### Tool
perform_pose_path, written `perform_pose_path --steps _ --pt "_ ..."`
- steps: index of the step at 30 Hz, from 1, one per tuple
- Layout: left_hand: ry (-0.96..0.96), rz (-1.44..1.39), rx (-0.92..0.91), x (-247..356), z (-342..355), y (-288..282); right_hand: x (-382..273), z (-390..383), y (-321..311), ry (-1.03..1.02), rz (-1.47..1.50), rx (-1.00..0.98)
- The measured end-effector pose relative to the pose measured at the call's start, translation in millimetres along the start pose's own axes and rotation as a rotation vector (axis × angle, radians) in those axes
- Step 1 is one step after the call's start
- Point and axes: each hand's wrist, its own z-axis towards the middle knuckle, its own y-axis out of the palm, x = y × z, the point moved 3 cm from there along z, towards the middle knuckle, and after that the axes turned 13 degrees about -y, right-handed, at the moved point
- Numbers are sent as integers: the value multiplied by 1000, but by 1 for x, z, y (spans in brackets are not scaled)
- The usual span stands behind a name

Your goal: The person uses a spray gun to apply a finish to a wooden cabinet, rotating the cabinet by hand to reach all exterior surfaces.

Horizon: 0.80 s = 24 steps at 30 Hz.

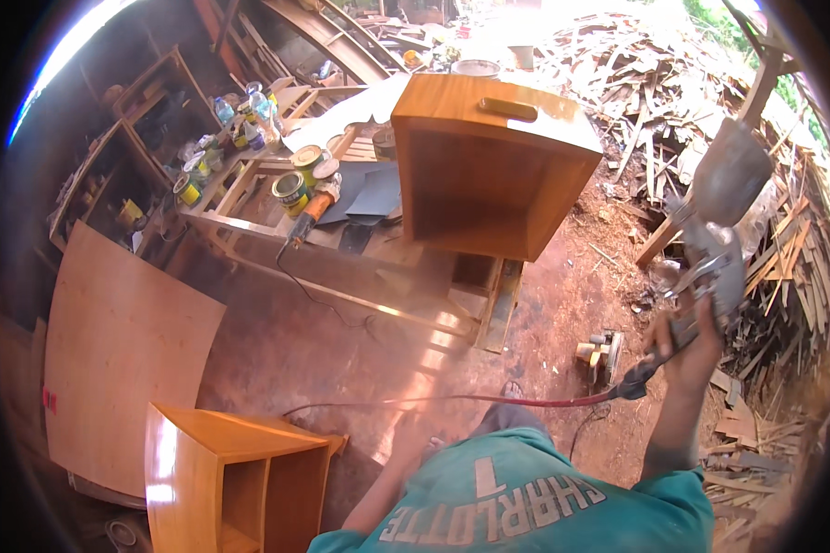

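Raised at the right, my right hand [692, 346] is closed round the handle of a spray gun [710, 263]. A grey cup [733, 175] sits at the gun's upper end. From the gun's base a red air hose [489, 399] runs left across the floor. My left hand [417, 441] hangs low in front of my body; it is blurred and its fingers cannot be made out. Ahead, a glossy orange-brown wooden box [489, 189] with an open front and a slot in its upper panel stands on a workbench [341, 253], apart from both hands.
A second varnished cabinet [235, 479] stands at lower left beside a plywood sheet [129, 350]. Paint cans [290, 191], an orange-handled power tool [314, 217] and dark sheets [373, 194] lie on the bench. A small machine [601, 358] sits on the floor. Wood scraps [618, 92] pile up at right.
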Motion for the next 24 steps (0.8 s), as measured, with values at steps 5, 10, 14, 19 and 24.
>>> perform_pose_path --steps 5,10,14,19,24 --pt "496 -1 -117 83 63 69 -49 53 -7 31 207 -527" --pt "219 -152 -196 74 117 117 -12 117 -24 -34 182 -532" --pt "21 -231 -89 62 151 109 34 184 -34 -16 222 -577" --pt "12 -11 231 134 133 42 77 285 -66 6 232 -613" --pt "-75 144 441 140 82 32 78 369 -82 -27 234 -656"
